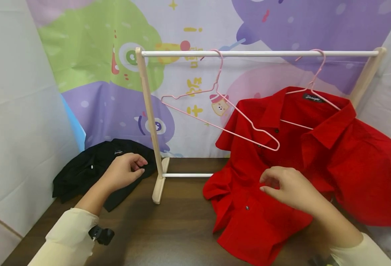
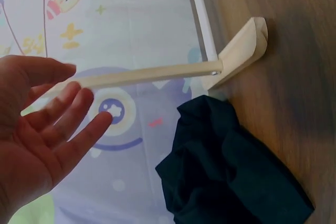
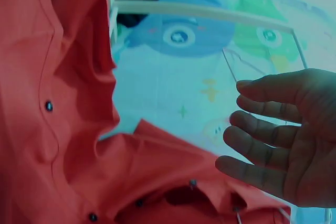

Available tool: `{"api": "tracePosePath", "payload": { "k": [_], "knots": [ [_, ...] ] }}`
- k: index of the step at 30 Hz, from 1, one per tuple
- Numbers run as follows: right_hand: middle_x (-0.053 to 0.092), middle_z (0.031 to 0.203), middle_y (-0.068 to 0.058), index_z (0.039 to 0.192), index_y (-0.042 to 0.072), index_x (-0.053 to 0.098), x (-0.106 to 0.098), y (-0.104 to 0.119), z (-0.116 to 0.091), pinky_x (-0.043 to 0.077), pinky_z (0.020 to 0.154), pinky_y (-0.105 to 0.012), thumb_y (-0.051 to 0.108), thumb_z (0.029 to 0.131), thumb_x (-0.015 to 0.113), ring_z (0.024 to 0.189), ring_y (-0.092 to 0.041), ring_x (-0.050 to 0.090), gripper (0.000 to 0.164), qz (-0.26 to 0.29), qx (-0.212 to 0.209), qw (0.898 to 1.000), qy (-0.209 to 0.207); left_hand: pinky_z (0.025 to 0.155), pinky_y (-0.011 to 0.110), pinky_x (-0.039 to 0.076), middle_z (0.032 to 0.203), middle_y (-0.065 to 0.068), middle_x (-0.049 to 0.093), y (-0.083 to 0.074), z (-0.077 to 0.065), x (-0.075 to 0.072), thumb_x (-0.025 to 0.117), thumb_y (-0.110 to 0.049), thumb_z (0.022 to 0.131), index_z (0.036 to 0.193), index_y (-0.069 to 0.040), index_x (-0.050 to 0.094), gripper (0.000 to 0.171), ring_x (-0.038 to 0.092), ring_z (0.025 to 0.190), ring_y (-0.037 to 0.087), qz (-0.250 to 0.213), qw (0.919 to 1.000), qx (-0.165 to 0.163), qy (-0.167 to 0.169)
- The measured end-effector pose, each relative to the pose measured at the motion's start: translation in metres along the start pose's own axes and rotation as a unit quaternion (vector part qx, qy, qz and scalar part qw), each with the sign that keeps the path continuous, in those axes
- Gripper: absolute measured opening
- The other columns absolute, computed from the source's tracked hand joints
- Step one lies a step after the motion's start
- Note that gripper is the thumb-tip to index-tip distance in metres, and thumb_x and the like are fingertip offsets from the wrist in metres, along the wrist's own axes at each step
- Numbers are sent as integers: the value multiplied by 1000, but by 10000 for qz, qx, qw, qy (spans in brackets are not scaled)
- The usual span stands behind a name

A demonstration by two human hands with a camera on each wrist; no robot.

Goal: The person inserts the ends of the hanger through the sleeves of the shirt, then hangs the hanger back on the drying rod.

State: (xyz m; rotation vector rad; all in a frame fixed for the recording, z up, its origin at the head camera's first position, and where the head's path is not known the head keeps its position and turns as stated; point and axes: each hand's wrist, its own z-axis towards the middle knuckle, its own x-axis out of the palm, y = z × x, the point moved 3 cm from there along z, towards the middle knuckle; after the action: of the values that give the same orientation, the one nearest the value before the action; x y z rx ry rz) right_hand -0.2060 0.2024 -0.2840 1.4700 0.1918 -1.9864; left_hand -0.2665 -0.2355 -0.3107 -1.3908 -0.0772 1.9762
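A red short-sleeved shirt [image 1: 248, 221] hangs unbuttoned on a pink wire hanger [image 1: 321, 66] at the right of the rail. Left of it, a second pink hanger [image 1: 220, 68] is bare. My right hand [image 1: 290, 186] hovers before the shirt front, fingers loosely bent and holding nothing; the right wrist view shows its fingers apart from the cloth. Over at the left, my left hand [image 1: 123, 170] is in the air near a crumpled black garment [image 1: 82, 162] on the table. Nothing lies between its loosely curved fingers, as the left wrist view confirms.
The clothes rack has wooden posts [image 1: 149, 111] and a white rail [image 1: 262, 54]. Its wooden foot [image 1: 159, 190] stands on the brown table [image 1: 169, 229]. A printed cartoon cloth [image 1: 195, 140] covers the back, with white fabric [image 1: 26, 111] at the left side.
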Motion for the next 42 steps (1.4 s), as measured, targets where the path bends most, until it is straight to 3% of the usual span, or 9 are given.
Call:
{"api": "tracePosePath", "payload": {
  "k": [4,15,27,33,42],
  "knots": [
    [61,79,12,84,18,67,8,15,8,49,63,-28,10,77,82,69,-6,54,19,-52,-287,9995,85,69,37,53,90,7,64,1,-9,-5,70,1,83,94,-4,68,12,61,75,16,36,9999,31,159],
    [58,81,13,87,18,66,29,51,37,48,65,-25,12,79,80,71,-3,53,17,77,-958,9951,221,70,38,56,89,3,64,13,-30,-16,72,0,82,95,-5,68,15,62,77,16,235,9995,31,184],
    [64,95,5,94,14,68,52,82,66,51,71,-27,12,84,74,81,-12,60,12,274,-1317,9905,297,72,43,55,93,6,64,22,-50,-28,76,-1,80,97,-5,68,19,61,78,19,583,9983,-16,83],
    [64,97,5,97,12,69,64,93,79,51,70,-25,12,84,75,83,-10,59,14,481,-1540,9864,314,72,44,54,94,7,64,31,-60,-32,75,-1,80,99,-4,69,20,61,80,22,819,9965,-128,-139],
    [62,107,0,106,9,66,87,106,97,51,84,-28,11,82,77,95,-16,61,26,839,-1811,9798,117,69,47,52,99,14,61,40,-70,-37,77,-1,77,97,-5,70,22,60,81,27,1108,9907,-286,-733]
  ]
}}
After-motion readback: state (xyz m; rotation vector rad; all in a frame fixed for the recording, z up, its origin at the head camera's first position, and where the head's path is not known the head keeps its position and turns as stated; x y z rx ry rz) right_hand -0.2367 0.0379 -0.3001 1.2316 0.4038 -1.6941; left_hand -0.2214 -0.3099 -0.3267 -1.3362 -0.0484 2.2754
